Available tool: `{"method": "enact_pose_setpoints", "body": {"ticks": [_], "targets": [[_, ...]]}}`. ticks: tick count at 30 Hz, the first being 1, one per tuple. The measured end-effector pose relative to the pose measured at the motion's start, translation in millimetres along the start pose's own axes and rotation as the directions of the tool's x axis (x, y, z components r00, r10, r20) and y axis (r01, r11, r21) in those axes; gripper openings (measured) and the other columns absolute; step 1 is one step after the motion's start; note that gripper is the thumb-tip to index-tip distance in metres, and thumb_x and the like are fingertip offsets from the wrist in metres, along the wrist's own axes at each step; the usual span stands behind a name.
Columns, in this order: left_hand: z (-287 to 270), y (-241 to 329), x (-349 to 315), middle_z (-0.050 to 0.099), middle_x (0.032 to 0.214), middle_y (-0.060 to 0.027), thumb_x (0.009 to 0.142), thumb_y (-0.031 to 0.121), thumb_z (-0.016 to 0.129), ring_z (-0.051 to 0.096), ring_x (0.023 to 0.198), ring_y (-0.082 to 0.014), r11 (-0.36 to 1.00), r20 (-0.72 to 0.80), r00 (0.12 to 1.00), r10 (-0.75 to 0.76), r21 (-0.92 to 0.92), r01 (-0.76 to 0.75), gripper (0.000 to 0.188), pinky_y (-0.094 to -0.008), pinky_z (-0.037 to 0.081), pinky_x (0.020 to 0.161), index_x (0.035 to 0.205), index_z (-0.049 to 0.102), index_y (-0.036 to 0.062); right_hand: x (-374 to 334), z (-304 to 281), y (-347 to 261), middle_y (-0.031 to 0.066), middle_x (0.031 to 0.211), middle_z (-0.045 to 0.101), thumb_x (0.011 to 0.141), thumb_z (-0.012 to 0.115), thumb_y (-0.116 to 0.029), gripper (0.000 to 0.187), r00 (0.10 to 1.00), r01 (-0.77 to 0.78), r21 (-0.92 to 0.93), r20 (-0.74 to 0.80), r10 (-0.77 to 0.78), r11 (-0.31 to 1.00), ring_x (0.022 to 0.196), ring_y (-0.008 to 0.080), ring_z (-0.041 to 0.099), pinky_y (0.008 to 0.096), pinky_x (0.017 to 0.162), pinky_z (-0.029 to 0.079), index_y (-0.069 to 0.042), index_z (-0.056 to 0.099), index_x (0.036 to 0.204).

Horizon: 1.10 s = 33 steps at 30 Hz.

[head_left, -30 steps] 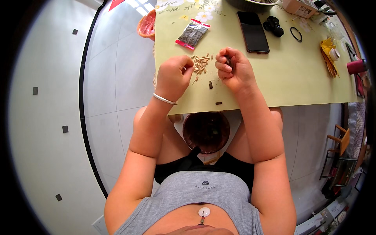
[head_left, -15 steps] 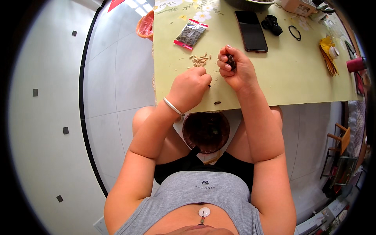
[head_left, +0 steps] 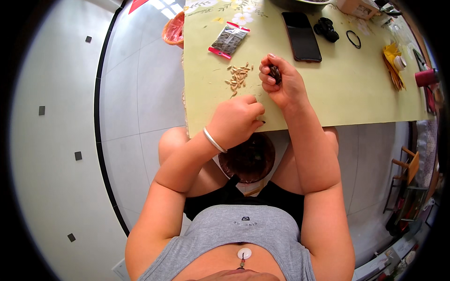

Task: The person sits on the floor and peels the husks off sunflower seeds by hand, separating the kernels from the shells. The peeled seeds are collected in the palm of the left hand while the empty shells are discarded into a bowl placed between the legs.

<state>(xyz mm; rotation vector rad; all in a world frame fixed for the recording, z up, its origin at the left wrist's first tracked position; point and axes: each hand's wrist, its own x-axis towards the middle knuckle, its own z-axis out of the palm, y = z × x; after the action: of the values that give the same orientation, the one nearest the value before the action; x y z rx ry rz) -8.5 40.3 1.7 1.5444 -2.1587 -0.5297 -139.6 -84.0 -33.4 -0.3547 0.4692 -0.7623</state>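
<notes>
My left hand, with a silver bangle on its wrist, is at the table's near edge. Its fingers are closed, and a small dark seed hull shows at the thumb tip. Farther right, my right hand is held palm up above the table, its fingers curled round several dark sunflower seeds. A small pile of pale shelled kernels lies beyond my left hand, with thin crumbs beside it. Behind the pile rests a clear packet of dark seeds with pink ends.
Below the table edge, between my knees, stands a dark round bin. A black phone, a black gadget and a black hair tie lie farther back. A yellow packet sits at the right; a pink-lined basket stands beyond the left edge.
My left hand has come from the kernel pile toward me and right, to the dark hull at the table edge, uncovering more kernels. My right hand has barely moved.
</notes>
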Motion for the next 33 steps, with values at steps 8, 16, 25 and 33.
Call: {"method": "enact_pose_setpoints", "body": {"ticks": [8,16,25,33], "targets": [[14.1,-3.3,6.1,0.057,0.077,-0.0109,0.076,0.002,0.063,0.058,0.071,-0.0321,0.997,-0.106,0.994,0.021,0.071,-0.014,0.006,-0.0402,0.049,0.064,0.076,0.057,0.0048,-4.6,7.9,0.0,0.0056,0.076,0.059,0.091,0.06,-0.009,0.011,0.999,0.045,-0.15,-0.011,-0.047,0.988,0.055,0.0071,0.047,0.0174,0.041,0.027,0.001,0.063,0.094],[-16.4,-29.1,18.0,0.069,0.084,-0.0111,0.084,-0.004,0.065,0.068,0.069,-0.0151,0.979,-0.505,0.852,-0.139,-0.197,0.043,0.017,-0.0249,0.054,0.062,0.101,0.069,0.0,-9.0,16.0,23.3,0.0004,0.072,0.06,0.087,0.067,-0.009,0.009,0.997,0.076,-0.418,0.038,-0.066,0.905,0.056,0.0034,0.046,0.0176,0.047,0.032,-0.001,0.064,0.089],[-8.4,-30.3,21.0,0.066,0.076,-0.0106,0.08,0.0,0.071,0.063,0.061,-0.0221,0.991,-0.565,0.822,0.072,0.136,0.007,0.015,-0.0308,0.05,0.053,0.095,0.071,0.0025,-10.9,16.2,24.5,-0.001,0.07,0.059,0.084,0.069,-0.008,0.009,0.992,0.097,-0.47,-0.024,-0.122,0.877,0.056,0.0028,0.045,0.0186,0.047,0.032,0.0,0.065,0.085],[-5.1,-29.4,19.8,0.065,0.073,-0.0116,0.076,0.0,0.071,0.062,0.061,-0.027,0.962,-0.504,0.859,0.094,0.268,0.052,0.017,-0.0346,0.05,0.053,0.093,0.07,0.0034,-13.5,20.8,31.8,-0.0007,0.069,0.059,0.082,0.067,-0.007,0.008,0.971,0.172,-0.589,-0.035,-0.237,0.79,0.061,0.0042,0.048,0.0202,0.052,0.039,0.001,0.066,0.08]]}}
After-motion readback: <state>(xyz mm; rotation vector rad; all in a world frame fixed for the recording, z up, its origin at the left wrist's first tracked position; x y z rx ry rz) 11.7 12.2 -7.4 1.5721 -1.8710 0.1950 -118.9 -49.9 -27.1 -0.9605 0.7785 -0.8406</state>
